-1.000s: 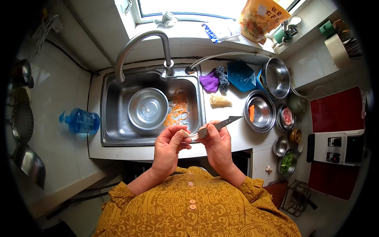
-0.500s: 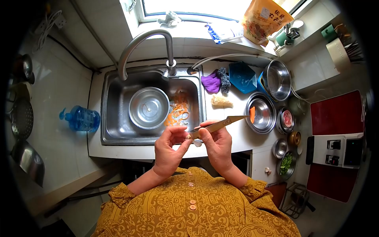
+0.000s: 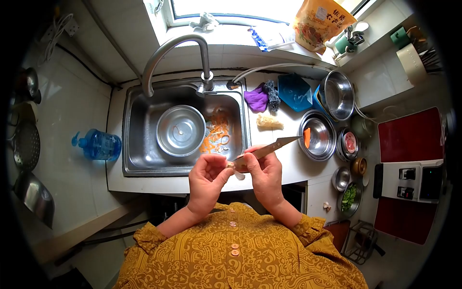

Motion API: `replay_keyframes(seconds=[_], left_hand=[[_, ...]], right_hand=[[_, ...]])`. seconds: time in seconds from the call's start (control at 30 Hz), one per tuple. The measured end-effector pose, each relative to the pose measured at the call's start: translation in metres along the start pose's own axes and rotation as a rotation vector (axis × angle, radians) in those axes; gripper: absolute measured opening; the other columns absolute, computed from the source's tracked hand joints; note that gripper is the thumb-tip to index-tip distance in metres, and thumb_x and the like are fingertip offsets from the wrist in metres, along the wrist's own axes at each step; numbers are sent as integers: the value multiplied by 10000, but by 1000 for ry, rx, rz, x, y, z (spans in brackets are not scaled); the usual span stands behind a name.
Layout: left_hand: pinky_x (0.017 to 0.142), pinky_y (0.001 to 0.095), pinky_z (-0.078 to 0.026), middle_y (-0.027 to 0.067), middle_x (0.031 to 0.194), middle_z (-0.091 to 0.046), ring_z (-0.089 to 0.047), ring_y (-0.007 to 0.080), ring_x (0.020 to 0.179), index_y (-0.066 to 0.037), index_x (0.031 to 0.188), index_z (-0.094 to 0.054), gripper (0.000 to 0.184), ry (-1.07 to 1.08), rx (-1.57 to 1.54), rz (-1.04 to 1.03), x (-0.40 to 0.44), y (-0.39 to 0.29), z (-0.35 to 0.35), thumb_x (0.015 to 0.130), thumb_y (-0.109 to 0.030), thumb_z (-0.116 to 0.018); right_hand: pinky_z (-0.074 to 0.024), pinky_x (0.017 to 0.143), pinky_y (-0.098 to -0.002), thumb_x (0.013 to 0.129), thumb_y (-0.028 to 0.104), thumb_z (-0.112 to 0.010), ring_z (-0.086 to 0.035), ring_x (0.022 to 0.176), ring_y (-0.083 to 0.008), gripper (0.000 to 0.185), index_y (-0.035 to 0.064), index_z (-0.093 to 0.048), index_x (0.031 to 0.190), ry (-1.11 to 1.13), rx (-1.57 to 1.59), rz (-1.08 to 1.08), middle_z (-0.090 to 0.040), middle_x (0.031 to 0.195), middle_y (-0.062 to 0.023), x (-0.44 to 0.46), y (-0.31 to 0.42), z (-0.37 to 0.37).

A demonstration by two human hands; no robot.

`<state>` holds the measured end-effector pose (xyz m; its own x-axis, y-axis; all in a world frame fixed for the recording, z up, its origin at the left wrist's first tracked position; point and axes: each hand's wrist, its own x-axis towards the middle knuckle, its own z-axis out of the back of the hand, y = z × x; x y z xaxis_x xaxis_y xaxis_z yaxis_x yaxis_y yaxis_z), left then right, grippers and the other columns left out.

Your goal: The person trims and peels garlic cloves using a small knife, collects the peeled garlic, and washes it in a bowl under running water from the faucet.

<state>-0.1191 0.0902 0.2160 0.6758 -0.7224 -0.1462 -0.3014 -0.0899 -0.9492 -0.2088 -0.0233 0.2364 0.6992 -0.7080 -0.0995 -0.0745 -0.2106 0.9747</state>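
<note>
My left hand (image 3: 207, 176) pinches a small pale piece that looks like a garlic clove (image 3: 230, 165) between thumb and fingertips. My right hand (image 3: 265, 177) is closed around a knife (image 3: 269, 149), its pointed tip angled up to the right. The knife's near end meets the clove between my two hands. A whitish flap, perhaps peel (image 3: 239, 176), hangs just below. Both hands are above the front edge of the sink (image 3: 144, 168). In the sink stand a metal bowl (image 3: 166, 144) and a heap of orange and pale peelings (image 3: 216, 134).
The faucet (image 3: 206, 62) arches over the sink. On the right are steel bowls (image 3: 332, 144), one with a carrot piece (image 3: 307, 137), a bowl of green leaves (image 3: 349, 197), garlic (image 3: 327, 206), a purple cloth (image 3: 256, 99) and a loofah (image 3: 269, 122). A blue pump bottle (image 3: 101, 145) stands left.
The knife has turned slightly, its tip rising a little. My hands stay together around the clove, and the whole view has shifted slightly.
</note>
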Motion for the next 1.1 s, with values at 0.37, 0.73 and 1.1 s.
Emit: replay_keyframes(seconds=[0.37, 0.73, 1.1], left_hand=[[688, 267, -549, 52, 988, -613, -629, 161, 938, -83, 1013, -529, 132, -21, -461, 175, 14, 0, 11, 896, -72, -588], [775, 268, -519, 76, 928, -627, -623, 128, 863, -12, 1003, -512, 184, 14, -221, 48, 6, 0, -3, 861, -20, -628], [808, 308, -524, 81, 952, -629, -620, 144, 858, -34, 970, -512, 167, 26, -373, 182, 9, 8, -7, 874, -99, -632]], right_hand=[[-538, 756, -290, 933, 178, -561, -628, 825, -148, 205, 8, -509, 1035, 11, 20, 0, -616, 920, -86, 6, -11, 18], [-522, 739, -253, 906, 125, -601, -637, 837, -132, 203, -14, -546, 1043, 36, -40, 106, -645, 925, -93, 4, 2, 4], [-533, 689, -247, 890, 71, -605, -650, 771, -129, 134, -20, -562, 978, 28, -171, 189, -657, 845, -95, 6, 4, 4]])
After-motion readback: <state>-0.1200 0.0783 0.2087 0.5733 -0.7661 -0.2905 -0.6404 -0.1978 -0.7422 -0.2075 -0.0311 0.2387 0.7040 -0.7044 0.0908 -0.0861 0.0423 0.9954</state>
